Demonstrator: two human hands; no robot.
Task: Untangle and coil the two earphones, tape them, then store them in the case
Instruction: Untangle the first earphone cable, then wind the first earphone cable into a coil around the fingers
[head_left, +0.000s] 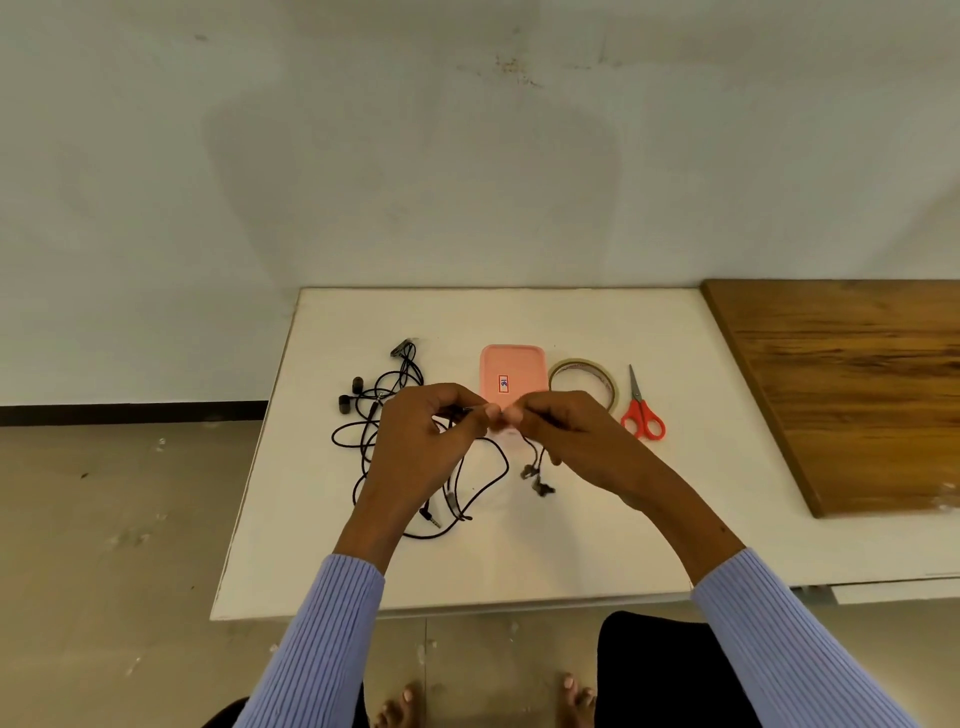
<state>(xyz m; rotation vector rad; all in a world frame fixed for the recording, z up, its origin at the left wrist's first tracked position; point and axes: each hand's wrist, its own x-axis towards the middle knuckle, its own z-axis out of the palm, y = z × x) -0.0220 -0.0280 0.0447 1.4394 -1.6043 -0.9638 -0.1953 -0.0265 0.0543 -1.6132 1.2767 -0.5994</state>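
On the white table (597, 530), above its middle, both hands are raised and meet fingertip to fingertip. The left hand (423, 441) pinches a black earphone cable (498, 467) between thumb and curled fingers. The right hand (566, 436) pinches the same cable just beside it, fingers curled. From the right hand two earbuds (537, 480) hang on short leads close over the table surface. From the left hand the cable drops in loose loops, with a jack plug (431, 518) lying at the near end.

A second black earphone (374, 410) lies tangled on the table to the left of the hands; its two earbuds rest at the left edge of the tangle and its plug points toward the wall. Whether the two cables cross under the left hand cannot be told.

The pink case (511, 374) lies flat behind the hands, partly hidden by them. A roll of clear tape (582, 376) lies just to its right, and red-handled scissors (642, 410) lie right of the tape. A wooden board (857, 384) covers the table's right end.
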